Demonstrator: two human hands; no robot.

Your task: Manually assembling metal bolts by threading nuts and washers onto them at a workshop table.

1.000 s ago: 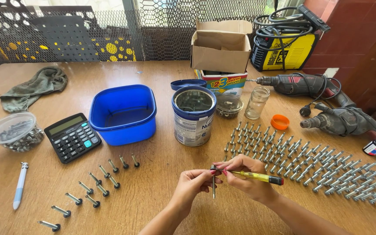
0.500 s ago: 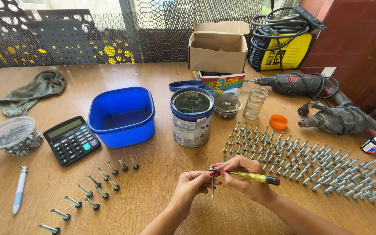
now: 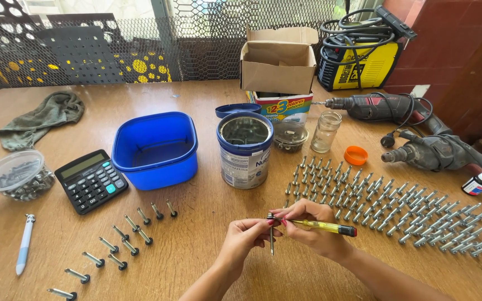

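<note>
Head view, from the left: a clear plastic tub of screws (image 3: 15, 179), a black calculator (image 3: 91, 180) and a blue square plastic bowl (image 3: 154, 149) sit on the wooden table (image 3: 207, 223). Near centre, the left hand (image 3: 245, 237) pinches a grey metal bolt (image 3: 271, 237) hanging upright. The right hand (image 3: 314, 226) is closed around a yellow-handled screwdriver (image 3: 322, 226) at the bolt's head. Beyond stands a blue-rimmed tin with a white label (image 3: 245, 149); far off, an open brown cardboard box (image 3: 278, 61).

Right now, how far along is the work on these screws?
Done, it seems: a small row of screws at left. In hand: the left hand holds one screw while the right hand works it with a screwdriver. Left: probably the big batch at right.
</note>
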